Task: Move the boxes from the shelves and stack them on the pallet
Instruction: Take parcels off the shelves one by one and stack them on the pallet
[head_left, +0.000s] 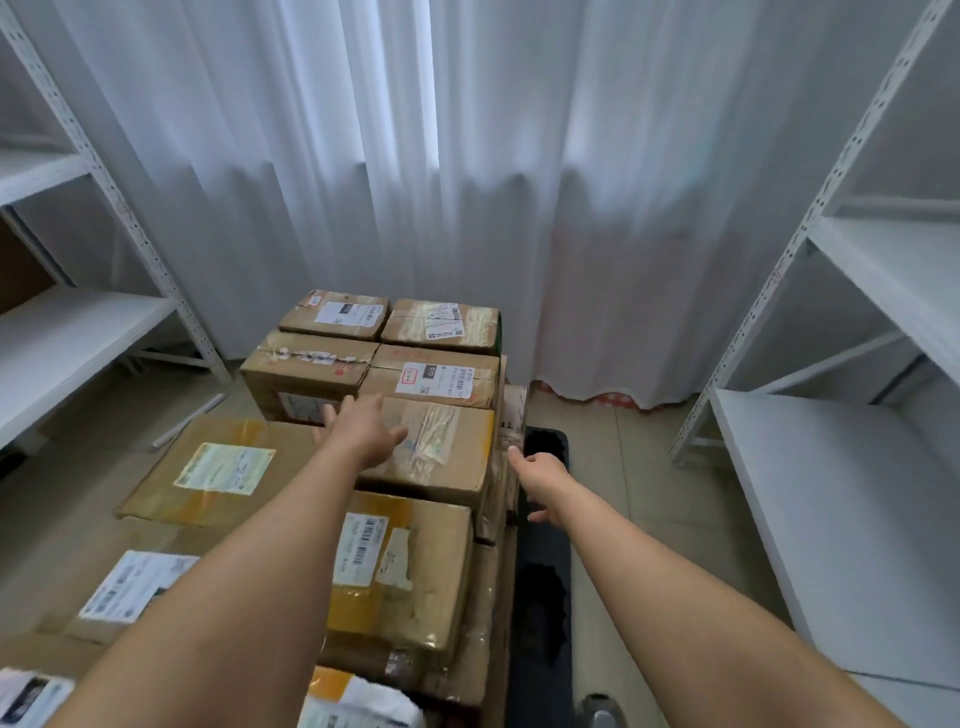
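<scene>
Head view: left hand flat, fingers straight and spread, resting palm down on the near-left part of the lid of a brown taped cardboard box with clear tape strips across its top; grasping nothing, only pressing or steadying. Right hand off the box's right side, just beside its right edge, index finger stretched toward that edge and the other fingers loosely bent, holding nothing; touching or just apart cannot be told. Box sitting on top of the cardboard stack, straight ahead of both hands, long axis judged to run left to right across the view, so one hand at each end of it. Left hand nearer, already on it; right hand still to close the last gap to the side wall. Beyond the left hand's fingertips, four smaller brown labelled cartons packed in two rows, the nearest pair touching the far edge of the box. Below the left forearm, a wide flat brown carton with a pale green label, lower than the box. Under the right forearm, a dark pallet edge on the tiled floor. Well out to either side of the hands, white metal shelves, mostly bare. Likely step in hand: squaring the box into line with its neighbours.
</scene>
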